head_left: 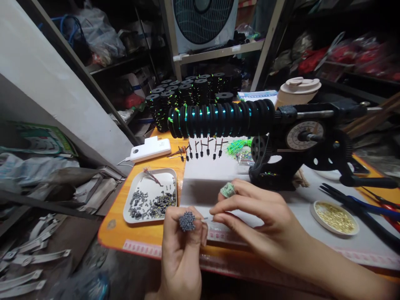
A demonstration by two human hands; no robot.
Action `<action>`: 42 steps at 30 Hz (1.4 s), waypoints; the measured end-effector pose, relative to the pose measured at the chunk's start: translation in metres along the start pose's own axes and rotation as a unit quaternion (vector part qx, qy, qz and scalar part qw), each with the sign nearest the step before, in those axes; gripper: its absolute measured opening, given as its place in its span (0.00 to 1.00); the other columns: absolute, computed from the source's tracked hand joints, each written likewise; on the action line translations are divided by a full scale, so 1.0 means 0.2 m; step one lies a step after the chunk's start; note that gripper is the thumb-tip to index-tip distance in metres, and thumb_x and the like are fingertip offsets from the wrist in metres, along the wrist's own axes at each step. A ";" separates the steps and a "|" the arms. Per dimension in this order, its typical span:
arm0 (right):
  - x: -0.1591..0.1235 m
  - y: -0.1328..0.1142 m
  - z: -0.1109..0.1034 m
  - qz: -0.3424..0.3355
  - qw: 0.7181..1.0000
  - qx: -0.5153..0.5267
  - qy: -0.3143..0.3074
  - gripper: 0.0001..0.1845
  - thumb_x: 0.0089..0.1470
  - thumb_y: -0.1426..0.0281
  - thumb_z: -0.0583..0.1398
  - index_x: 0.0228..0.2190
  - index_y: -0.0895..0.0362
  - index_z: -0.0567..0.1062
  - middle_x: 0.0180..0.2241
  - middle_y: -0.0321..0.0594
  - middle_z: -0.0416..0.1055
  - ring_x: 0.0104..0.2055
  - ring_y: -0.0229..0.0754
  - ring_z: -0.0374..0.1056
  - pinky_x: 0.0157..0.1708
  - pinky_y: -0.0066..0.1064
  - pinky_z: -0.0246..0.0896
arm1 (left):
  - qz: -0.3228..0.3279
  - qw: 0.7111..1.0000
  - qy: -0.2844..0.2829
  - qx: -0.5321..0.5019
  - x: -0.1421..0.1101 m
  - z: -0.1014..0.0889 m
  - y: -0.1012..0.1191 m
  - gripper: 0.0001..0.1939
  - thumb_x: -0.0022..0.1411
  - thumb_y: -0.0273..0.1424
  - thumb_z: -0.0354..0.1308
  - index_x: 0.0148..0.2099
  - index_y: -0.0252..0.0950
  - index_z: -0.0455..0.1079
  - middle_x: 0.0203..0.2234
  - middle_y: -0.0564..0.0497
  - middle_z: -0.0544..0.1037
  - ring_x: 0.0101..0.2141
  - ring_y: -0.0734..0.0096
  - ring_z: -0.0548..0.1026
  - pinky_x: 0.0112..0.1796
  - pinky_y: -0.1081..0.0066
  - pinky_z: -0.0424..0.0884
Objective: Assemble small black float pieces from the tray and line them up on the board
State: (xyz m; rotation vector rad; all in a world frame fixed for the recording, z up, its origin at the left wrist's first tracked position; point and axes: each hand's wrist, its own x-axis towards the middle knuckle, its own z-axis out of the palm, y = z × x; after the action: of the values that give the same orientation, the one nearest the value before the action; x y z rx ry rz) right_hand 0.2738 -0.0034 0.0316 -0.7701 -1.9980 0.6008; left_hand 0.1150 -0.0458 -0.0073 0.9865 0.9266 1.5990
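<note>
My left hand (184, 246) is closed around a bundle of thin grey rods (187, 221), seen end-on, above the table's front edge. A thin, short piece (203, 218) shows between its fingertips and those of my right hand. To its right, my right hand (259, 212) has thumb and forefinger nearly together in a pinch; anything between them is too small to make out. A green wrap (228, 190) surrounds one of its fingers. Left of my hands, a white tray (128, 212) holds small dark and grey pieces (153, 204).
Behind my hands stands a black cranked winder (300, 137) carrying a row of black spools (218, 118), small dark pieces (201, 153) hanging below. A dish (316, 216) of gold-coloured bits and pliers (353, 208) lie right. A white power bank-like box (150, 150) and stacked spools (187, 91) sit farther back.
</note>
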 end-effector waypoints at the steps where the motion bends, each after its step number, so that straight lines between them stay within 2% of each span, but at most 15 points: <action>1: 0.00 0.00 0.00 -0.007 1.000 -0.015 0.000 0.07 0.60 0.80 0.59 0.35 0.60 0.78 0.29 0.41 0.68 0.32 0.38 0.66 0.29 0.28 0.62 | 0.028 0.999 0.007 0.017 0.00 0.00 0.00 0.06 0.70 0.31 0.55 0.36 0.44 0.67 0.24 0.57 0.64 0.26 0.75 0.62 0.29 0.72 0.60; 4: 0.00 0.01 0.01 -0.026 0.998 -0.056 -0.002 0.08 0.59 0.80 0.59 0.35 0.59 0.78 0.28 0.39 0.67 0.31 0.39 0.64 0.27 0.28 0.60 | 0.102 0.992 0.005 0.073 0.00 0.00 0.01 0.05 0.70 0.31 0.55 0.38 0.46 0.67 0.23 0.57 0.63 0.25 0.72 0.61 0.28 0.70 0.59; 6: 0.00 0.01 0.01 -0.031 0.997 -0.073 -0.004 0.08 0.60 0.79 0.59 0.34 0.58 0.78 0.27 0.38 0.66 0.30 0.39 0.63 0.27 0.28 0.59 | 0.121 0.988 0.005 0.101 0.00 -0.01 0.01 0.05 0.70 0.30 0.55 0.39 0.46 0.67 0.23 0.57 0.63 0.25 0.72 0.61 0.27 0.70 0.58; 15: 0.00 -0.01 0.00 -0.050 0.995 -0.082 -0.003 0.09 0.60 0.80 0.58 0.34 0.61 0.79 0.26 0.39 0.65 0.29 0.38 0.61 0.25 0.27 0.56 | 0.122 0.985 -0.009 0.118 0.00 -0.03 -0.02 0.05 0.70 0.30 0.53 0.39 0.46 0.66 0.24 0.57 0.62 0.25 0.71 0.59 0.28 0.70 0.58; 20: 0.00 -0.01 -0.01 -0.028 0.998 -0.048 -0.019 0.08 0.60 0.79 0.60 0.37 0.60 0.80 0.27 0.40 0.67 0.30 0.37 0.63 0.26 0.26 0.59 | 0.123 0.978 -0.041 0.164 -0.01 -0.07 -0.04 0.05 0.70 0.31 0.52 0.40 0.45 0.67 0.25 0.55 0.64 0.25 0.69 0.60 0.29 0.67 0.57; 23: 0.00 -0.02 -0.01 -0.020 0.999 -0.029 -0.026 0.07 0.59 0.79 0.61 0.36 0.60 0.79 0.28 0.40 0.68 0.30 0.38 0.63 0.27 0.26 0.59 | 0.127 0.975 -0.039 0.177 -0.02 -0.07 -0.05 0.05 0.70 0.31 0.52 0.42 0.46 0.68 0.27 0.54 0.66 0.27 0.69 0.62 0.30 0.66 0.58; 25: -0.01 -0.03 -0.01 -0.012 0.999 -0.018 -0.025 0.07 0.58 0.80 0.60 0.36 0.59 0.78 0.29 0.40 0.67 0.31 0.38 0.64 0.27 0.26 0.60 | 0.116 0.980 -0.032 0.160 -0.03 -0.05 -0.05 0.05 0.70 0.32 0.52 0.41 0.47 0.68 0.27 0.54 0.66 0.28 0.69 0.63 0.30 0.68 0.59; 28: -0.02 -0.05 0.00 -0.001 0.999 -0.006 -0.051 0.07 0.58 0.79 0.59 0.35 0.58 0.76 0.29 0.38 0.65 0.29 0.36 0.63 0.26 0.25 0.59 | 0.094 0.993 -0.005 0.077 -0.05 0.00 -0.06 0.05 0.70 0.32 0.53 0.39 0.45 0.67 0.24 0.55 0.63 0.26 0.70 0.61 0.29 0.70 0.60; 30: -0.03 -0.05 0.00 -0.012 0.997 -0.010 -0.071 0.06 0.58 0.79 0.59 0.35 0.58 0.75 0.29 0.38 0.65 0.28 0.35 0.63 0.24 0.24 0.60 | 0.122 0.992 0.010 0.016 -0.05 0.02 -0.07 0.05 0.70 0.31 0.52 0.40 0.46 0.67 0.23 0.56 0.60 0.25 0.71 0.60 0.28 0.71 0.60; 32: -0.04 -0.05 0.00 -0.035 0.997 -0.049 -0.056 0.07 0.58 0.79 0.58 0.35 0.57 0.74 0.30 0.39 0.66 0.28 0.36 0.64 0.25 0.25 0.61 | 0.177 0.984 0.019 -0.018 -0.04 0.03 -0.07 0.06 0.71 0.30 0.50 0.42 0.45 0.66 0.21 0.57 0.58 0.24 0.72 0.60 0.27 0.71 0.62; 35: -0.06 -0.03 -0.01 -0.105 0.986 -0.126 -0.024 0.09 0.58 0.79 0.57 0.37 0.55 0.74 0.30 0.40 0.70 0.29 0.40 0.68 0.25 0.28 0.64 | 0.247 0.969 0.032 -0.005 -0.03 -0.01 -0.05 0.05 0.71 0.30 0.49 0.43 0.43 0.66 0.20 0.58 0.58 0.22 0.73 0.61 0.27 0.71 0.64; 37: -0.07 0.00 -0.02 -0.155 0.975 -0.160 -0.023 0.09 0.60 0.76 0.56 0.40 0.53 0.74 0.31 0.42 0.72 0.31 0.43 0.71 0.28 0.31 0.67 | 0.240 0.969 0.054 0.018 -0.02 -0.05 -0.02 0.03 0.71 0.31 0.51 0.42 0.42 0.65 0.23 0.56 0.65 0.24 0.73 0.64 0.28 0.71 0.65; 40: -0.09 0.02 -0.02 -0.148 0.966 -0.213 0.002 0.11 0.60 0.77 0.56 0.42 0.54 0.73 0.34 0.44 0.72 0.33 0.45 0.71 0.34 0.34 0.69 | 0.201 0.973 0.092 0.074 0.02 -0.16 0.04 0.05 0.71 0.28 0.51 0.39 0.41 0.65 0.38 0.52 0.72 0.33 0.73 0.71 0.35 0.71 0.69; 42: -0.09 0.03 0.00 -0.130 0.965 -0.229 0.018 0.11 0.58 0.80 0.56 0.41 0.55 0.72 0.33 0.44 0.70 0.33 0.44 0.69 0.31 0.34 0.66 | 0.191 0.964 0.096 0.156 0.08 -0.25 0.10 0.06 0.71 0.25 0.51 0.40 0.41 0.63 0.44 0.50 0.72 0.44 0.68 0.73 0.44 0.68 0.69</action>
State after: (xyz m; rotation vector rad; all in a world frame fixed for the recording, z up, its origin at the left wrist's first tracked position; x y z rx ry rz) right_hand 0.2831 -0.0122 0.0188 -0.7594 -2.1860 -0.0343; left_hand 0.0601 -0.0381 -0.0055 1.3067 1.2008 1.9349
